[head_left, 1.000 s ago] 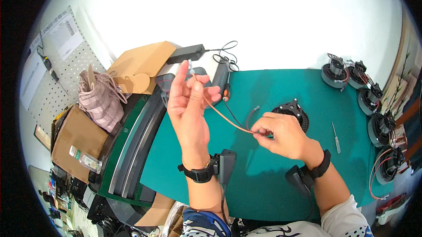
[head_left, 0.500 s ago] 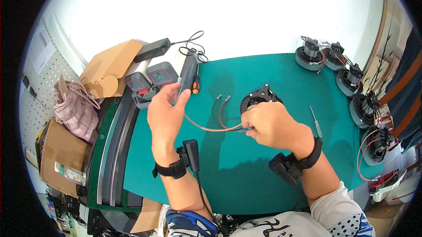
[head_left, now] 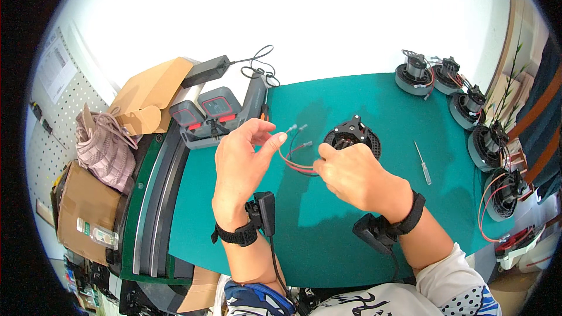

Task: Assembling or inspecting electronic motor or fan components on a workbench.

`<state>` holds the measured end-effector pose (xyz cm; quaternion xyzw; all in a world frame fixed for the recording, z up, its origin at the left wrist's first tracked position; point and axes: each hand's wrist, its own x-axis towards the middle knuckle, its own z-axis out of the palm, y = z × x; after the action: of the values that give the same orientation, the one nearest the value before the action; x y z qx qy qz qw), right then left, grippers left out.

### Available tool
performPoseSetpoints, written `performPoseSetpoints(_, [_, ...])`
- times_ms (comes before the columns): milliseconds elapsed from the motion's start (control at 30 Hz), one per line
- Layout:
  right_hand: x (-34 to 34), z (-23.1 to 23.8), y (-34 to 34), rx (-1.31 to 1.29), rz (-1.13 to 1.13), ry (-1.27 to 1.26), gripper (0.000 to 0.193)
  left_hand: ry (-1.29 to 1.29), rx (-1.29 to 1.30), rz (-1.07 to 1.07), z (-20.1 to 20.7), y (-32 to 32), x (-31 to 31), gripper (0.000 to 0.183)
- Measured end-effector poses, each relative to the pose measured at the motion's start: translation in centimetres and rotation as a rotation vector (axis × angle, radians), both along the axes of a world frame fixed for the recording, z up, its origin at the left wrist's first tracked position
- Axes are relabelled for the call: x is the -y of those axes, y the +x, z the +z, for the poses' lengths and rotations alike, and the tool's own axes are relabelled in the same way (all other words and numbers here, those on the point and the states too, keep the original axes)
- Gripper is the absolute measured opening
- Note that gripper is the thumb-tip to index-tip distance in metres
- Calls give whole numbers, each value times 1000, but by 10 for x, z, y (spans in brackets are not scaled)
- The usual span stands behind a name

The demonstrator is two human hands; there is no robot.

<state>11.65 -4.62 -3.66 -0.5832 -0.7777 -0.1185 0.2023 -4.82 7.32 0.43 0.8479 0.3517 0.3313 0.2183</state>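
Wires (head_left: 301, 168): thin orange, red and black, clear-tipped, curving above the green desk (head_left: 328, 246) beside the round black perforated device (head_left: 369, 140).
Right hand (head_left: 360, 178): your fingers are pinching the wires.
Left hand (head_left: 239, 161): hovering beside one tip; cannot tell whether your fingers are pinching.

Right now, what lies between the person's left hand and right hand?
Between the left hand and the right hand, the head view shows thin wires with small connectors at their ends, curving over the green mat.

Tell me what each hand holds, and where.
Right hand: the wires, gripped back from their free ends. Left hand: at one wire's connector; grip unclear.
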Motion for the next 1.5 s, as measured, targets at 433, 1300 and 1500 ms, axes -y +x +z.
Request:
performPoseSetpoints(433, [-1,23,24,-869,3,-19,11,-293,187,-408,14,-16,10,31])
performPoseSetpoints(1300, [-7,5,1,-341,165,-352,25,101,654,-555,22,-22,39,45])
performPoseSetpoints(1500, [2,19,31,-650,228,-30,30,60,813,-130,24,-13,26,38])
